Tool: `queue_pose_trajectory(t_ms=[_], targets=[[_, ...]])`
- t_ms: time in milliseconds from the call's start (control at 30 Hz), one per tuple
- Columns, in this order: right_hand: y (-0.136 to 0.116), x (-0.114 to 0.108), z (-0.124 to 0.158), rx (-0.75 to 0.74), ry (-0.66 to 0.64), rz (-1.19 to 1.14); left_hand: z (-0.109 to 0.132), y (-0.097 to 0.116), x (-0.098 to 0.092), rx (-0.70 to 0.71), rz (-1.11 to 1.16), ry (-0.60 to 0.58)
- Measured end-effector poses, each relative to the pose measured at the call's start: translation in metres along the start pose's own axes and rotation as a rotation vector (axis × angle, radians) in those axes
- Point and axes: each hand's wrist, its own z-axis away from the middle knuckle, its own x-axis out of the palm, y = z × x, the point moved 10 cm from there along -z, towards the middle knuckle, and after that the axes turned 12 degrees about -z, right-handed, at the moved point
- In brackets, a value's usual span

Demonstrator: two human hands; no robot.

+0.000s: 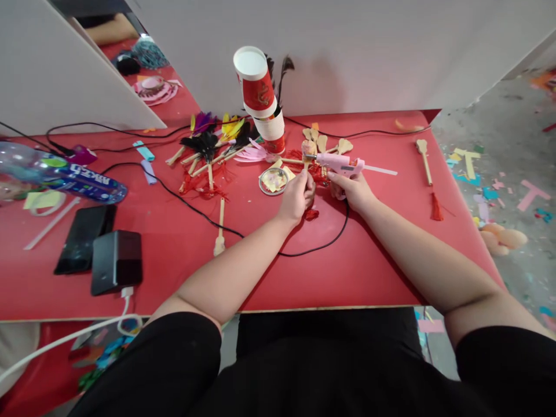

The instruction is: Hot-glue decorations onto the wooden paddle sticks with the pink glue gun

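Note:
My left hand (299,197) is closed round the handle of a small wooden stick with a wide head (309,148), held upright. A red tassel (311,215) hangs below that hand. In my right hand (351,188) is a pink hot glue gun (341,164), with a pale glue stick poking from its back. Its nozzle points left and meets or nearly meets the wooden head. Just left of my left hand lies a round tin (273,180) with yellowish pieces in it. More wooden heads (344,146) lie behind the glue gun.
Stacked paper cups (256,84) stand at the back. Feathered sticks (206,147) lie left of them. Loose wooden sticks (220,231) (423,162) lie on the red table. A black cord (319,251) loops across it. A bottle (69,176), phone (82,237) and power bank (116,260) occupy the left.

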Motion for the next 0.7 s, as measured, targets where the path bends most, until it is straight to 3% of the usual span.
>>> queue_pose_trajectory(t_ms=[167, 300, 500, 700], targets=[[0.0032, 0.0001, 0.0012, 0.022, 0.001, 0.007, 0.0005, 0.0048, 0.0034, 0.107, -0.089, -0.042], [0.005, -0.002, 0.0017, 0.029, 0.03, -0.014, 0.0003, 0.003, 0.0049, 0.115, -0.119, -0.058], [0.0, 0.0058, 0.0022, 0.028, -0.021, -0.176, 0.0014, 0.0052, 0.003, 0.141, -0.135, -0.037], [0.0053, 0.0039, 0.0003, 0.058, -0.064, -0.186, 0.0022, 0.006, 0.0022, 0.111, -0.144, -0.014]])
